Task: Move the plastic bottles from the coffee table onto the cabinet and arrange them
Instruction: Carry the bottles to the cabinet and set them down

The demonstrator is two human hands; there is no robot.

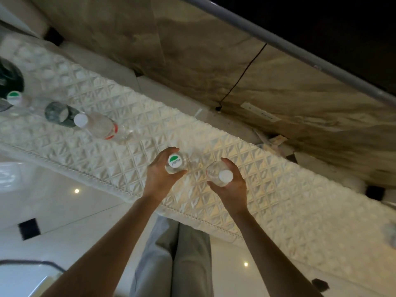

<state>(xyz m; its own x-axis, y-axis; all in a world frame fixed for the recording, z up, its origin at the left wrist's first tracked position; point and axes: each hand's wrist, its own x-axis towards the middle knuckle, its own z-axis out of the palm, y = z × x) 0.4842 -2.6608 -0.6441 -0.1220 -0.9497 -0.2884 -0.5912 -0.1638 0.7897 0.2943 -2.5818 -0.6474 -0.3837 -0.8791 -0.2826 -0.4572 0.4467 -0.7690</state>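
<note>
step: set 2 bottles on cabinet cloth [214, 146] | left hand [159, 176] fingers curled round green-cap bottle [175, 163] | right hand [230, 185] fingers hold white-cap bottle [220, 175] | tip: lower straight, bases flat, beside the row [64, 114] further left of fingers, then let go

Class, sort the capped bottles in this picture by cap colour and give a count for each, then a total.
Green-and-white caps: 2, a clear plastic bottle at far left and one in the left hand.
Plain white caps: 2, a clear red-labelled bottle and one in the right hand.
Total: 4
</note>
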